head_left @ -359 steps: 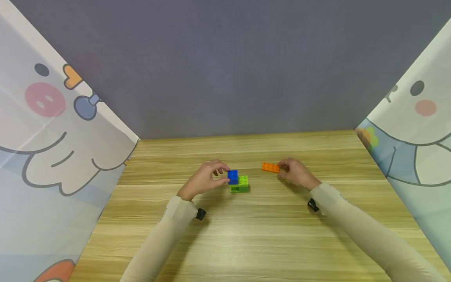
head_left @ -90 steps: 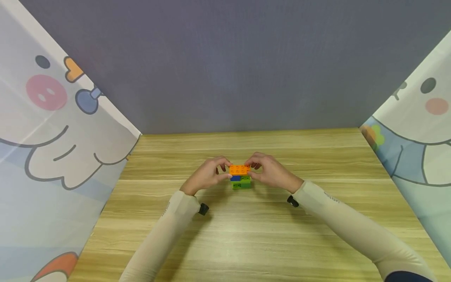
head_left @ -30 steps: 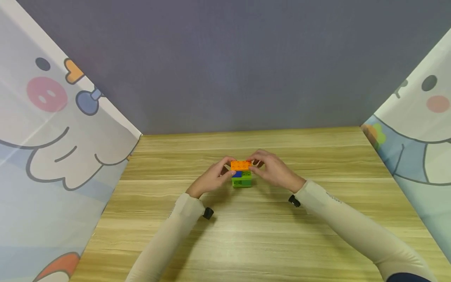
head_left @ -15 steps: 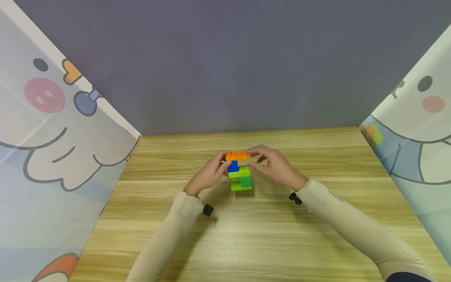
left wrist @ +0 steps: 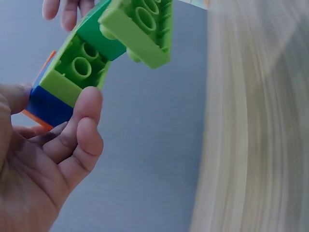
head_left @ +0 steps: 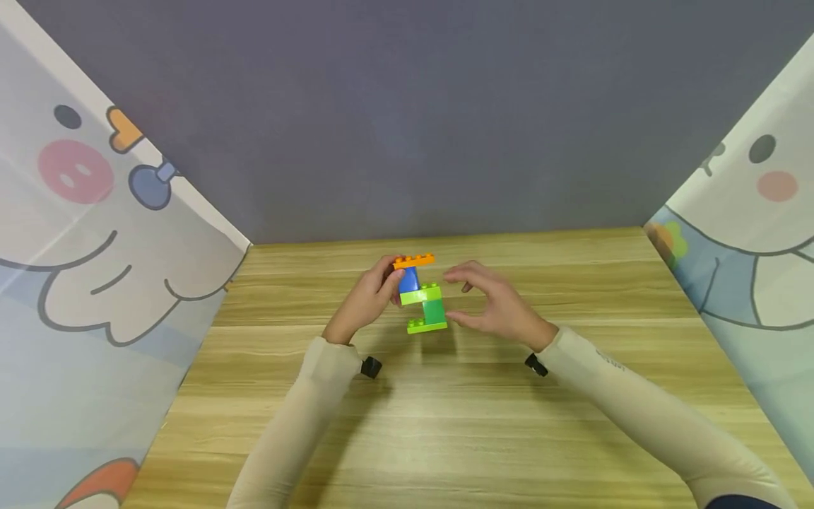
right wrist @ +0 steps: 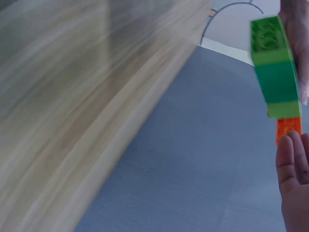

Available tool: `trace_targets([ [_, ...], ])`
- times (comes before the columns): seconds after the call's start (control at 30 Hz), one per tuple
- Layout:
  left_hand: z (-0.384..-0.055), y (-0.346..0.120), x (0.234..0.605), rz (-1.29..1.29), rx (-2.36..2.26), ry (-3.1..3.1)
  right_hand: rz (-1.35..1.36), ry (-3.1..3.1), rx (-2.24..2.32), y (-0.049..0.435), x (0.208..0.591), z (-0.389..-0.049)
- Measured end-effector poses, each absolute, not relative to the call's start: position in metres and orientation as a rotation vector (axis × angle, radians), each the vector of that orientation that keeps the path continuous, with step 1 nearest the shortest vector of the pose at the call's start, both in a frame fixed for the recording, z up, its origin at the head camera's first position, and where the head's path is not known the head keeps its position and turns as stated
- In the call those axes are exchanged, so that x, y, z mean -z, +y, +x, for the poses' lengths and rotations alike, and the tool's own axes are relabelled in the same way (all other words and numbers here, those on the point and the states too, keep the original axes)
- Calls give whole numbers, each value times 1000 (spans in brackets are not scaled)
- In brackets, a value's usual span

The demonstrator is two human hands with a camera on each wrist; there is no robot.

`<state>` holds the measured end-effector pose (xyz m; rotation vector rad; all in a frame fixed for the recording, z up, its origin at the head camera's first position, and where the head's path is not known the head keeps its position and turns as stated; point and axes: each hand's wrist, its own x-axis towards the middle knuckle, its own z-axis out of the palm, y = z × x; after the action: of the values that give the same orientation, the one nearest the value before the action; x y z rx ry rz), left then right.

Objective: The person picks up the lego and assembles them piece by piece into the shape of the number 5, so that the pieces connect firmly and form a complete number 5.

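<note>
A zigzag stack of toy building bricks hangs in the air above the table. From the top it runs: orange plate (head_left: pixel 415 261), blue brick (head_left: pixel 409 280), light green plate (head_left: pixel 420 294), darker green brick (head_left: pixel 435 312), light green plate (head_left: pixel 427 326) at the bottom. My left hand (head_left: pixel 362 300) pinches the blue end, thumb on one side and fingers behind. In the left wrist view the hollow undersides of the green plates (left wrist: pixel 81 66) show. My right hand (head_left: pixel 502 305) is just right of the stack, fingers and thumb spread; whether its thumb touches the green brick I cannot tell.
The wooden table (head_left: pixel 445 424) runs back to a grey panel (head_left: pixel 407 127). Cartoon-printed sheets (head_left: pixel 83 283) stand at both sides. A small black piece (head_left: pixel 371 367) sits at each wrist.
Earlier the orange plate lay apart at the right, then came onto the blue brick. Within the last second my left hand has lifted and tilted the whole stack, while my right hand has opened away.
</note>
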<state>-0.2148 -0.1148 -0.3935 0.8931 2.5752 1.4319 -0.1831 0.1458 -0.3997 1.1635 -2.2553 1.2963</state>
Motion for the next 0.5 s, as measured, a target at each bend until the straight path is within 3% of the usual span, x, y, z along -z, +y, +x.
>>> trace_targets([
  [0.5,-205,-107,376,789,-1609,2525,1217,-2337,-1217,141,409,-178],
])
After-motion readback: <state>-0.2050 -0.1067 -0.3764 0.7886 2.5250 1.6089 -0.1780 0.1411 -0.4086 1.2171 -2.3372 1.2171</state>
